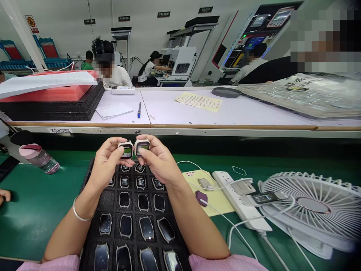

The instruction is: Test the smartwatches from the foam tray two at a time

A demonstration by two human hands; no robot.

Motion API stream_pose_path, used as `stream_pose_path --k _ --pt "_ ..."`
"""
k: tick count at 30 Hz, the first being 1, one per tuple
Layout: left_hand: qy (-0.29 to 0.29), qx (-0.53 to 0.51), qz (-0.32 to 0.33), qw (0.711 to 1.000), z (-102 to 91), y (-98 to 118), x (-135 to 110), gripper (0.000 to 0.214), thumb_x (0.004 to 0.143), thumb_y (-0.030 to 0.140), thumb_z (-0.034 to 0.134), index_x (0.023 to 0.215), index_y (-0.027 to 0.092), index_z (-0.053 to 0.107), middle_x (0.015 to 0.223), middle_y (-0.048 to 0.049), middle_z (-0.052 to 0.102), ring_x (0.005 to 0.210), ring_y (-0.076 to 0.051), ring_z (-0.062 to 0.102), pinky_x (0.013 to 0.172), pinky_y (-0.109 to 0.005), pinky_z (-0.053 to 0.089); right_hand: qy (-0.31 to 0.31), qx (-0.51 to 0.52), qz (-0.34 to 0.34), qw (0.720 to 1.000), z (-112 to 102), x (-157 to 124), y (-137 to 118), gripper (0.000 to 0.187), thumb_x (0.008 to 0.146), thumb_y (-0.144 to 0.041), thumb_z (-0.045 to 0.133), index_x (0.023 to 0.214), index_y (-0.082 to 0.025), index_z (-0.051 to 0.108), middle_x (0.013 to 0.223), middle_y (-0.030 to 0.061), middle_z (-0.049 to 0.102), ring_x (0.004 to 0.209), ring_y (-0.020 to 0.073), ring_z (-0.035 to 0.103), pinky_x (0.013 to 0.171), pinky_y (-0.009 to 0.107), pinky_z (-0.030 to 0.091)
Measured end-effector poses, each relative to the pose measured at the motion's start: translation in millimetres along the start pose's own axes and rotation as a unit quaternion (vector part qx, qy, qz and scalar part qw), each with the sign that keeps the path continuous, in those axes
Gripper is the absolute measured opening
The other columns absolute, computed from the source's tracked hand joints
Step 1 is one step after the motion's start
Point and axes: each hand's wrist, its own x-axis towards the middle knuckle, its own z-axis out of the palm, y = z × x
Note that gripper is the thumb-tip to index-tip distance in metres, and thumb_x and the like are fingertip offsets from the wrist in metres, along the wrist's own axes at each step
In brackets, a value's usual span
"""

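Observation:
My left hand (108,160) grips a smartwatch without a strap (128,151), its screen lit with green and white areas. Beside it, my right hand (158,160) pinches a second smartwatch (143,144), and the thumb covers part of its lit screen. Both are held up side by side, with a narrow gap between them. Below my hands lies a black foam tray (108,198) with rows of strapless watches in its compartments. Watches in the far rows show white text on their screens; a nearer watch (125,226) has a dark screen. My forearms hide parts of the tray.
Right of the tray are a white power strip (242,203) with cables, a yellow sheet (222,205) and a white fan (313,205). A pink-lidded bottle (42,160) stands left. Behind runs a raised shelf (169,113) with a pen (139,110) and foam stacks (56,107). Other people sit beyond.

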Motion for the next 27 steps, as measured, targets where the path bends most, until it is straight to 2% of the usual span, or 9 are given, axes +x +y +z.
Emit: stream_pose_path --k 2,4,9,14,21,27 --pt "0.0 -0.014 -0.008 1.0 -1.1 -0.3 -0.1 0.028 0.087 0.039 0.069 0.104 0.018 0.063 0.088 -0.0012 0.071 0.058 -0.015 0.073 0.056 -0.027 0.065 0.006 0.021 0.014 1.0 0.3 1.0 0.7 0.028 0.089 -0.041 0.071 0.11 -0.024 0.063 0.085 -0.0019 0.06 0.056 0.0087 0.05 0.053 0.025 0.044" --pt "-0.003 -0.018 -0.007 1.0 -1.7 -0.2 -0.4 0.028 0.087 0.039 0.069 0.104 0.018 0.064 0.09 -0.0014 0.072 0.059 -0.016 0.074 0.057 -0.028 0.066 0.009 0.033 0.017 0.999 0.7 1.5 0.7 0.029 0.089 -0.045 0.071 0.108 -0.023 0.063 0.083 -0.0018 0.06 0.056 0.0091 0.051 0.052 0.026 0.043" --pt "-0.006 -0.007 -0.003 1.0 -0.8 1.5 -1.4 0.024 0.082 0.028 0.07 0.103 0.018 0.065 0.092 -0.0004 0.071 0.058 -0.014 0.073 0.058 -0.027 0.066 0.009 0.014 0.001 1.0 1.2 1.0 0.6 0.033 0.083 -0.037 0.078 0.109 -0.023 0.063 0.08 -0.004 0.057 0.054 0.0074 0.049 0.052 0.024 0.04" --pt "-0.002 0.001 -0.003 1.0 -0.2 2.5 -2.6 0.025 0.08 0.023 0.068 0.104 0.018 0.066 0.093 -0.001 0.071 0.058 -0.014 0.074 0.058 -0.027 0.067 0.013 -0.008 0.0 1.0 0.7 -0.1 0.9 0.033 0.084 -0.035 0.077 0.111 -0.023 0.062 0.081 -0.0042 0.056 0.054 0.0074 0.048 0.053 0.025 0.041" --pt "0.004 0.009 0.002 1.0 0.2 2.7 -2.6 0.027 0.077 0.022 0.071 0.103 0.018 0.065 0.093 -0.0007 0.07 0.056 -0.013 0.072 0.058 -0.027 0.067 -0.002 -0.025 -0.01 1.0 1.6 -1.9 -0.8 0.036 0.078 -0.023 0.074 0.112 -0.024 0.062 0.086 -0.0025 0.057 0.06 0.0099 0.048 0.056 0.027 0.045" --pt "0.007 0.015 0.003 1.0 -0.1 3.3 -1.6 0.026 0.079 0.024 0.07 0.104 0.018 0.064 0.097 -0.0005 0.068 0.056 -0.013 0.073 0.057 -0.027 0.067 -0.006 -0.022 -0.011 1.0 0.5 -2.2 -0.6 0.036 0.078 -0.021 0.073 0.113 -0.024 0.062 0.086 -0.0021 0.058 0.061 0.01 0.05 0.057 0.026 0.045"
